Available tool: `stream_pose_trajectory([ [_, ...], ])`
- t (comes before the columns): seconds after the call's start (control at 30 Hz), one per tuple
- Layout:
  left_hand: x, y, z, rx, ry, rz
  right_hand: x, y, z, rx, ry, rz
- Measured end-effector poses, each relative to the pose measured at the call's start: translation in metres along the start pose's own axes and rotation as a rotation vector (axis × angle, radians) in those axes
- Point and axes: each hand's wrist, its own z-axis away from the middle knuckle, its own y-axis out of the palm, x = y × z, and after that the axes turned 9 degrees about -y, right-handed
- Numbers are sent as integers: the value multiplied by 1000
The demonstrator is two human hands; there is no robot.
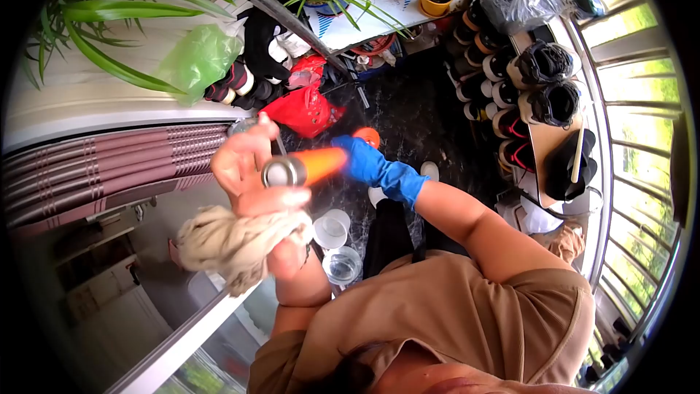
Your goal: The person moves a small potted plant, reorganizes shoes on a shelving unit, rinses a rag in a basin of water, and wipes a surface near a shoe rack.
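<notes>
My left hand (244, 164), bare, holds a bunched beige cloth (237, 248) near its wrist; its fingers are partly curled and blurred. Beside those fingers is the metal-rimmed end of an orange cylinder (321, 166), turned up toward me. I cannot tell whether the left fingers touch it. My right hand (361, 163), in a blue rubber glove, is closed round the far part of the cylinder, which is smeared by motion. A round orange piece (367, 136) shows just beyond the glove. Below the hands stand a clear plastic tub (332, 228) and a clear container of water (342, 265).
Red plastic bags (306, 111) and a green bag (200, 62) lie by the left wall. Potted plants stand on a white table (350, 25) ahead. Shoes (543, 64) fill a rack at right beside the window bars. A curtain (117, 168) hangs at left.
</notes>
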Motion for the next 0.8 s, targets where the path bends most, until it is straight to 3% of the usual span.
stream_pose_trajectory([
  [0.03,39,3,13,-139,82,-160,-4,2,-13,-5,19,-79],
  [0.07,27,8,12,-139,-87,-180,-15,3,-20,9,59,-154],
  [0.13,89,5,41,-41,34,-346,-39,1,-33,51,134,-306],
  [0.17,112,14,63,-35,-232,-120,-39,-1,-33,84,59,-221],
  [0.2,134,24,76,-25,-486,114,-80,-2,-31,195,121,-262],
  [0.23,146,30,69,29,-418,-58,-121,-5,-30,307,185,-294],
  [0.37,202,42,39,64,0,-723,-115,-14,-54,150,76,-75],
  [0.43,256,26,38,-53,-399,-294,-130,-17,-61,92,102,75],
  [0.47,275,22,40,-134,-512,-226,-145,-17,-61,78,156,167],
  [0.5,274,22,31,-36,-275,-510,-139,-29,-61,83,270,213],
  [0.57,348,7,36,-144,-670,125,-150,-58,-57,68,380,270],
  [0.63,377,10,33,-293,-957,990,-194,-83,-37,250,565,412],
  [0.7,404,9,27,-195,-921,708,-197,-124,-14,280,524,541],
  [0.73,431,2,30,-143,-802,452,-193,-144,-7,291,532,597],
  [0.8,477,-6,23,-131,-671,489,-247,-189,14,149,635,537],
])
